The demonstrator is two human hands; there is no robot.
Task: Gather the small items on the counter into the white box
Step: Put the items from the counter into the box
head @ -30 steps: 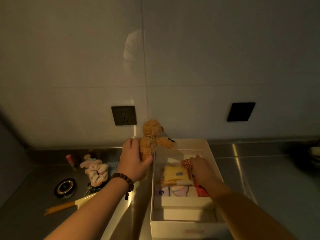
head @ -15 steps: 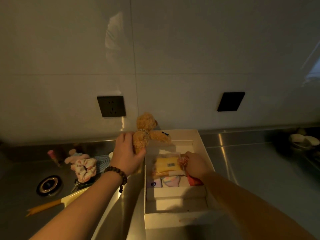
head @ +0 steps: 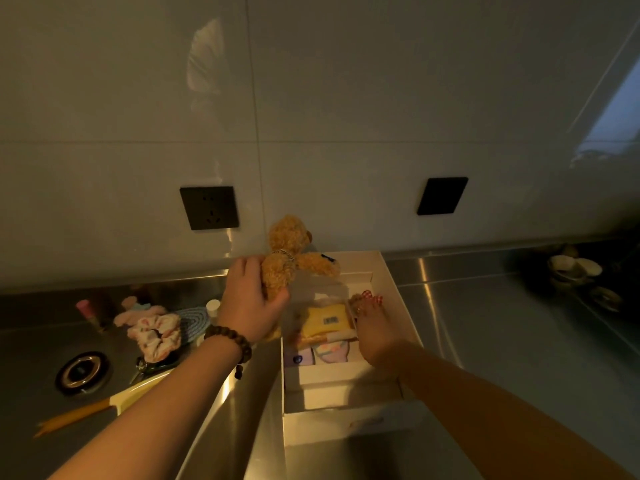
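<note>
My left hand (head: 251, 306) grips the teddy bear (head: 287, 261) at the box's (head: 398, 289) eleven o'clock corner. My right hand (head: 372, 323) pinches a red checked thing (head: 370, 295) inside. The crowded box could push the bear back out.

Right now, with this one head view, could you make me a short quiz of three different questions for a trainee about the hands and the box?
1. True or false: the left hand grips the brown plush teddy bear.
2. Where is the right hand? A) inside the white cardboard box B) on the black wall socket
3. Fill in: the pink patterned fabric scrunchie lies on the ____ counter.

Key: 1 true; 2 A; 3 steel.
</note>
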